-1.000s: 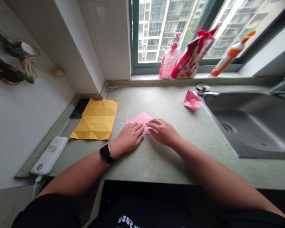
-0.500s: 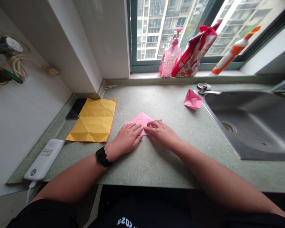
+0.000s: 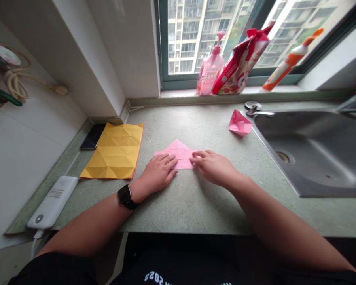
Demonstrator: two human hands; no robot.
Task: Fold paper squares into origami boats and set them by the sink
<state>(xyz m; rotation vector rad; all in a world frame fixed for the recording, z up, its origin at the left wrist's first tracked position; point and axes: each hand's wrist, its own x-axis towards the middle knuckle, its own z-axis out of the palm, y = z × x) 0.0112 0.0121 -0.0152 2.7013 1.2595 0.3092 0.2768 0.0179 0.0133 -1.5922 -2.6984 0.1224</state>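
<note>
A pink paper (image 3: 179, 152), folded to a point at its far side, lies flat on the green speckled counter (image 3: 195, 198). My left hand (image 3: 158, 174) rests palm down on its left near part, fingers stretched out flat; a black watch sits on that wrist. My right hand (image 3: 215, 168) presses on the paper's right near edge, fingers together and slightly curled, fingertips on the fold. Neither hand lifts the paper.
A creased yellow sheet (image 3: 115, 152) lies to the left, with a dark phone (image 3: 91, 137) beside it and a white power bank (image 3: 52, 204) at the counter edge. A small folded pink paper shape (image 3: 239, 123) sits by the steel sink (image 3: 314, 150). Bottles and a red bag (image 3: 240, 59) stand on the windowsill.
My right hand has slid a little to the right along the paper's near edge, showing more of the pink paper between the hands. The left hand stays put.
</note>
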